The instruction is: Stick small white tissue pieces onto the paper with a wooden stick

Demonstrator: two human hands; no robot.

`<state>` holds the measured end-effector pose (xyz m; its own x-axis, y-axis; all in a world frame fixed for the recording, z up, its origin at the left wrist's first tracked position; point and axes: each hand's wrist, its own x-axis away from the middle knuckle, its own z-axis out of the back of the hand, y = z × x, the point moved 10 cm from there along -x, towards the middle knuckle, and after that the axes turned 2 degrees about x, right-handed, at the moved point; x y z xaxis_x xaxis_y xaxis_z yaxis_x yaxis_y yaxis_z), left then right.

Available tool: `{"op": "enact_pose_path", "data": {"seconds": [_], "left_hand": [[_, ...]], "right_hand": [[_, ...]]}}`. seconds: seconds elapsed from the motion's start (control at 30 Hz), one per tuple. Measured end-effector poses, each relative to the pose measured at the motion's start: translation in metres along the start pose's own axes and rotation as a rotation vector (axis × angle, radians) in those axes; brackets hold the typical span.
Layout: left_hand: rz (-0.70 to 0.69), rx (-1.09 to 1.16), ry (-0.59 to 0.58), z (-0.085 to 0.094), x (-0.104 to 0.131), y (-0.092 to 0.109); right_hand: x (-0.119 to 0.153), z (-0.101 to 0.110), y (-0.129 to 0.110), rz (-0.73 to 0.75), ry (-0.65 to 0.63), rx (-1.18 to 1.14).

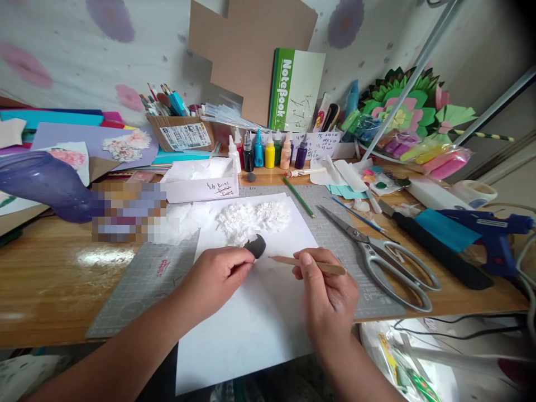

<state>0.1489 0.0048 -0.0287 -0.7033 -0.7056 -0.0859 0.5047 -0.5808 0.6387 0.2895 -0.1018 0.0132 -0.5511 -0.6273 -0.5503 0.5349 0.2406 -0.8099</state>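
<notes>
Forearms (144,329) reach over white paper (251,329), left hand (220,273) pinching a black disc (255,246) at its fingertips, ruffled white clusters (251,219) just beyond; right hand (330,290) grips a pointed wooden stick (293,261), tip near the disc. Light, steady pressure should spare the ruffles.

The gridded cutting mat (125,298) is grey with fine pale lines, and the flat sheet of paper (247,335) on it is plain white. I see a dark, rounded piece (255,246) beside ruffled white paper clusters (234,222). The slim wooden stick (293,261) is light tan. Over there, the upright notebook (297,92) has a green strip on a pale cover, and the slender pencil (298,196) is green too.
</notes>
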Motion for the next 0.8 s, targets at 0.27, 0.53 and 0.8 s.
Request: {"op": "enact_pose_path", "data": {"seconds": [0.27,0.53,0.8], "left_hand": [[-0.199,-0.069,0.075,0.006,0.009,0.012],[-0.210,-0.067,0.084,0.007,0.010,0.013],[-0.084,-0.058,0.072,0.004,0.008,0.006]], "right_hand": [[0.000,-0.002,0.002,-0.013,-0.020,-0.073],[-0.003,-0.013,0.000,0.012,-0.108,0.008],[-0.008,-0.021,-0.004,0.017,-0.161,0.092]]}}
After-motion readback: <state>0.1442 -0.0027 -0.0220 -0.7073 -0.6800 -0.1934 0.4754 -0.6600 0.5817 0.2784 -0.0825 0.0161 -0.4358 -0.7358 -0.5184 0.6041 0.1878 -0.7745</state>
